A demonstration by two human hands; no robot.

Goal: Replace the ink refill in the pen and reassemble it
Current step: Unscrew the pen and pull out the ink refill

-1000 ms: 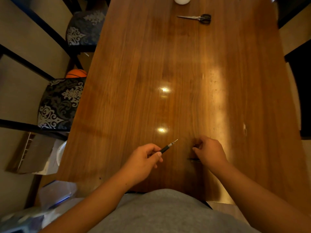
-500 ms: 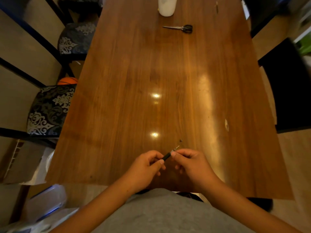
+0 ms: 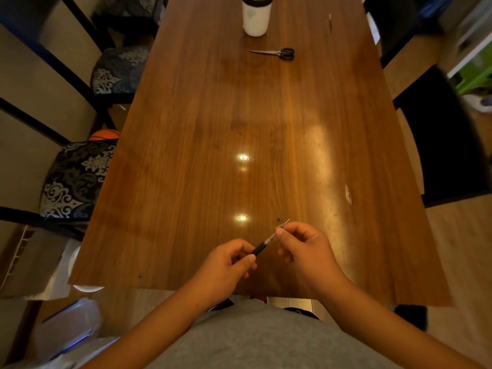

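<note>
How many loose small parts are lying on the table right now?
1: a small dark piece just beyond the right hand; others may be hidden under it.

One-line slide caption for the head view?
Left hand grips the pen by its black barrel while right hand pinches its tip end above a wooden table; scissors lie farther off.

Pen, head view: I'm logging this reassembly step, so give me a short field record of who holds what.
pen: black barrel, held over the table, tip pointing away
left hand: grips the black barrel
right hand: pinches the clear front end near the tip
small dark part: lies on the table beyond the tip
scissors: far down the table, near a white container
</note>
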